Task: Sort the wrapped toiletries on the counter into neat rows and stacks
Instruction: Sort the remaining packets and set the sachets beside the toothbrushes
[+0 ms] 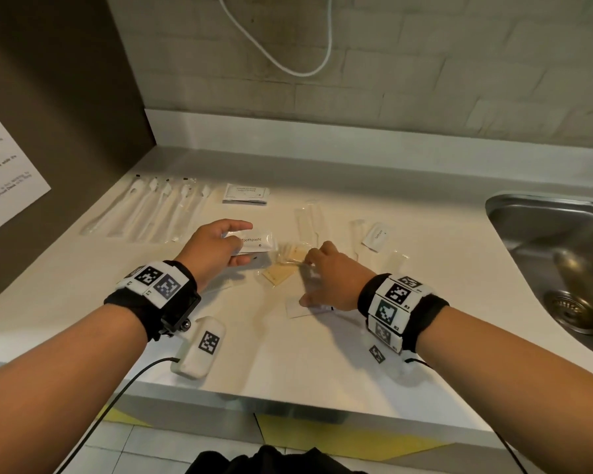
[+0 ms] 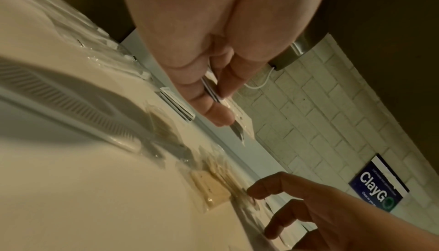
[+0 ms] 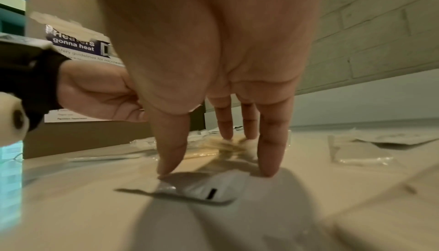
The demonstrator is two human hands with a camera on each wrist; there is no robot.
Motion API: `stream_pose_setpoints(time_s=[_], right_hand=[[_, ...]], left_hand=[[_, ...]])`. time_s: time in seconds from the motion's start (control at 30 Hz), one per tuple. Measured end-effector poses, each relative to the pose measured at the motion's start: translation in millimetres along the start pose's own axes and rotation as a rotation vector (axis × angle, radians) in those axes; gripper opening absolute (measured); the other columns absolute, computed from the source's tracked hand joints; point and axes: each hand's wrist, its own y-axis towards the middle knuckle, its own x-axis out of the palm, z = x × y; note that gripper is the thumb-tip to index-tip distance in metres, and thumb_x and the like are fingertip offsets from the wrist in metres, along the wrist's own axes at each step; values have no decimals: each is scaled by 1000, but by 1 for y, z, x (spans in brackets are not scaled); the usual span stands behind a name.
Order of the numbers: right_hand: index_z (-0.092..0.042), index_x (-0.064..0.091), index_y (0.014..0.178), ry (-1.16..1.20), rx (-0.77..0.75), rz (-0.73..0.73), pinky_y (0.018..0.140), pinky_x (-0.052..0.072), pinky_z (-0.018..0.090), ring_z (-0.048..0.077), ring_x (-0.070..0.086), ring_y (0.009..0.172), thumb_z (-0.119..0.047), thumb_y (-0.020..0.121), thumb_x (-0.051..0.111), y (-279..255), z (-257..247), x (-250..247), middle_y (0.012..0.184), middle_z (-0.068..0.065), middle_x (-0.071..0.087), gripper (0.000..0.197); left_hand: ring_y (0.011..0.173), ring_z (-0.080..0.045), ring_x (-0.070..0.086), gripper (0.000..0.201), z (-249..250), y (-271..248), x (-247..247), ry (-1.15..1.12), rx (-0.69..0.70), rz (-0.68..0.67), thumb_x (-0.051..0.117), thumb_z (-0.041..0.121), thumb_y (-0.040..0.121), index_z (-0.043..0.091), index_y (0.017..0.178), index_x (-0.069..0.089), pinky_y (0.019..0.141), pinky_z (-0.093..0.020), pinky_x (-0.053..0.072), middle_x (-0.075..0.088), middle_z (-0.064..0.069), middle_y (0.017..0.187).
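Wall sign point(image 2: 377, 184) (wrist view only)

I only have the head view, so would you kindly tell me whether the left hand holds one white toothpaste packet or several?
Observer: Several, it seems. The left wrist view shows the left hand pinching a thin stack of flat white toothpaste packets, with layered edges showing between thumb and fingers.
Operator: Thank you. Is the right hand gripping anything?
Observer: No. In the right wrist view the right hand has straight fingers, and its thumb tip touches the edge of a flat white sachet with a black mark lying on the pale counter.
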Motion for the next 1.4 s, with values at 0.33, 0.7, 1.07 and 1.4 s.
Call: stream_pose_setpoints(time_s=[0.33, 0.7, 1.07, 1.4], right_hand=[[-8, 49, 114, 59, -33, -11, 74, 45, 32, 25, 50, 90, -24, 80, 69, -34, -3, -10, 109, 9, 54, 42], [-17, 67, 89, 308, -107, -36, 64, 39, 21, 13, 58, 77, -24, 80, 76, -26, -2, -39, 89, -1, 67, 15], [-17, 58, 89, 510, -32, 289, 53, 39, 19, 9, 52, 61, -26, 61, 91, -8, 5, -66, 75, -5, 63, 44], [-11, 63, 98, 453, 169, 392, 65, 44, 22, 17, 60, 82, -33, 91, 63, 12, 75, -79, 93, 3, 66, 23]], left_hand=[[91, -28, 72, 38, -2, 2, 12, 22, -17, -37, 47, -4, 93, 21, 112, 67, 92, -42, 56, 62, -6, 111], [77, -26, 68, 42, -2, -6, 30, -14, -51, -59, 41, -6, 93, 18, 116, 67, 82, -43, 61, 56, -3, 89], [88, -34, 68, 37, 7, 2, 55, -268, -53, -177, 52, 40, 98, 9, 111, 66, 90, -53, 53, 69, -15, 115], [66, -22, 68, 27, 20, 28, 67, -117, 3, -116, 48, 14, 101, 26, 121, 63, 81, -54, 58, 51, -1, 105]])
